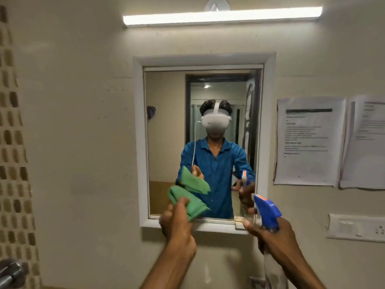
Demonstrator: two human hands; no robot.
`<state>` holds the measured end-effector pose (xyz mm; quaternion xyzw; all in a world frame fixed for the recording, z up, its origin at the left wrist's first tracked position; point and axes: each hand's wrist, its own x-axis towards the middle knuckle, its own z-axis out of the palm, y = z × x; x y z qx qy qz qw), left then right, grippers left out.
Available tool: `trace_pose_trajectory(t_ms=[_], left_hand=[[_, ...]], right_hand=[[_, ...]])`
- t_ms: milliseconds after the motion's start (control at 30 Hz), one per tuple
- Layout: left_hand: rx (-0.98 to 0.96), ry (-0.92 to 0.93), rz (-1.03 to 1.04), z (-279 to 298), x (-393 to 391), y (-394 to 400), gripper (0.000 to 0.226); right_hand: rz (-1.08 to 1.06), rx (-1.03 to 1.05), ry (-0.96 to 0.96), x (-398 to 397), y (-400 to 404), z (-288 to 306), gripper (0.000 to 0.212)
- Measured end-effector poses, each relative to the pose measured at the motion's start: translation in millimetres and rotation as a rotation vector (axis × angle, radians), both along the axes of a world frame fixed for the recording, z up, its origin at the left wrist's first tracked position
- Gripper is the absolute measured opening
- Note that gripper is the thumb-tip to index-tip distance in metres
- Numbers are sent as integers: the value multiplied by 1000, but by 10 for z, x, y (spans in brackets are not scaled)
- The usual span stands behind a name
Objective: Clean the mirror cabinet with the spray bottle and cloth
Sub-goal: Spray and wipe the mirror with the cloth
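Note:
The white-framed mirror cabinet hangs on the beige wall straight ahead. My left hand grips a folded green cloth held up at the mirror's lower left corner, close to the glass. My right hand is shut on a clear spray bottle with a blue trigger head, raised at the mirror's lower right corner with the nozzle pointing left and up toward the glass. The mirror reflects a person in a blue shirt holding both items.
A lit tube light runs above the mirror. Two printed paper sheets are stuck to the wall on the right, above a white switch plate. A patterned tile strip and a metal fitting are at the left.

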<state>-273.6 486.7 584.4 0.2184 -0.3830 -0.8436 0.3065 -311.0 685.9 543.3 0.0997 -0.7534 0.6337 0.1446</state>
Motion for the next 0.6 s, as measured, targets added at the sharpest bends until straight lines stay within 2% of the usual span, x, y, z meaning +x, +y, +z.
trace_pose_trajectory(t_ms=[67,167,267,367,467,600], left_hand=[[-231,69,200,391,71,-376,3],[-655,142,530,998,106,-810,17],[-923,224,697,1519,23,-1089,29],[-1082,218,754,1908,-158,-1220,28],[-1176,198,706,2160,-313,-1265,34],[-1137,204,642,2285,-480,-1241,42]], right_hand=[[87,-33,58,14,-236,377,17],[228,-87,125,19,-616,972,20],[387,-153,87,21,-1012,1501,19],[489,-157,24,22,-1396,1933,23],[486,-143,-7,17,-1767,2261,37],[394,-107,52,-76,-2086,2547,33]])
